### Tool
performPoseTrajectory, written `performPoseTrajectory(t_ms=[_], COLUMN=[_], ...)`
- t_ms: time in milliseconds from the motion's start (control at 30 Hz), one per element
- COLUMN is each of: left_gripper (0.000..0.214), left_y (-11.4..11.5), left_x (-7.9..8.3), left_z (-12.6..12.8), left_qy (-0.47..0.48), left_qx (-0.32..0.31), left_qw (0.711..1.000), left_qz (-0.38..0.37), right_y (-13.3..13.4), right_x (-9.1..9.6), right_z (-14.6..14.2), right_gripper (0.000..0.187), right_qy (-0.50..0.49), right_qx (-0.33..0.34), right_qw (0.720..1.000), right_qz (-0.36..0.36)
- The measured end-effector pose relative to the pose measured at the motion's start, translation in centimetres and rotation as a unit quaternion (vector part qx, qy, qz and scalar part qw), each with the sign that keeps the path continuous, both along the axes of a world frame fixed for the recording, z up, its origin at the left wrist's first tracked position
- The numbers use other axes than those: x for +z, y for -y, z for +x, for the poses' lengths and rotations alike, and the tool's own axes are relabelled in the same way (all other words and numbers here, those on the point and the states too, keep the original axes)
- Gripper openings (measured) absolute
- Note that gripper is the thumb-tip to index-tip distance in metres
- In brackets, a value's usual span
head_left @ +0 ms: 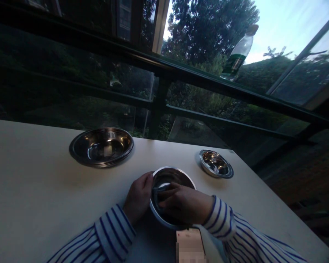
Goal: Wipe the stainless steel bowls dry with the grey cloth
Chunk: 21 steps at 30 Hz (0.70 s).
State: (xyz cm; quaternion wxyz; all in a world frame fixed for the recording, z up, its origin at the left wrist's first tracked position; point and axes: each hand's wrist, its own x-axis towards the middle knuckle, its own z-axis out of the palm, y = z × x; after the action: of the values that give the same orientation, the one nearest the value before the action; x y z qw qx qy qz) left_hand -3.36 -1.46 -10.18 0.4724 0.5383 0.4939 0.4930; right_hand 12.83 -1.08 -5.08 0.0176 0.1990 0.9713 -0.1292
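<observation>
A shiny metal bowl (183, 176) is tilted toward me at the near part of the table. My left hand (139, 195) grips its left rim, with the thumb on the upper edge. Inside the bowl is my right hand (185, 204), its fingers bent and pressing a greyish cloth (155, 199) to the left inner wall. Most of that cloth is hidden under the fingers. Both of my wrists are covered by striped sleeves.
Stacked wide metal basins (101, 164) stand at the back left of the white table (38, 175). A smaller metal bowl (216, 164) sits at the right. Close to me lies a pink phone-like object (190, 241). A plastic bottle (237, 56) stands on the railing (203, 82) behind.
</observation>
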Motion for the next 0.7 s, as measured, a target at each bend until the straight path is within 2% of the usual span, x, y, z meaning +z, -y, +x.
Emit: performPoseTrajectory(t_ms=[100, 267, 533, 700], left_gripper=[0.036, 0.035, 0.041, 0.041], left_y=[-0.1, -0.1, -0.1, -0.3], left_x=[0.3, 1.0, 0.2, 0.2], left_z=[0.0, -0.2, -0.3, -0.1], left_qy=[0.04, 0.077, 0.014, 0.015], left_qx=[-0.015, -0.017, 0.025, 0.056], left_qw=[0.999, 0.996, 0.999, 0.998], left_qz=[-0.014, -0.031, -0.019, -0.022], right_y=[0.1, 0.7, -0.7, -1.4], right_x=[0.3, 0.0, -2.0, -1.7], right_z=[0.0, -0.8, -1.5, -1.5], right_gripper=[0.018, 0.017, 0.019, 0.02], right_qy=[0.016, 0.005, -0.001, -0.001], right_qx=[0.019, -0.055, -0.2, -0.215], right_qw=[1.0, 0.998, 0.978, 0.973], right_qz=[-0.02, -0.004, 0.062, 0.08])
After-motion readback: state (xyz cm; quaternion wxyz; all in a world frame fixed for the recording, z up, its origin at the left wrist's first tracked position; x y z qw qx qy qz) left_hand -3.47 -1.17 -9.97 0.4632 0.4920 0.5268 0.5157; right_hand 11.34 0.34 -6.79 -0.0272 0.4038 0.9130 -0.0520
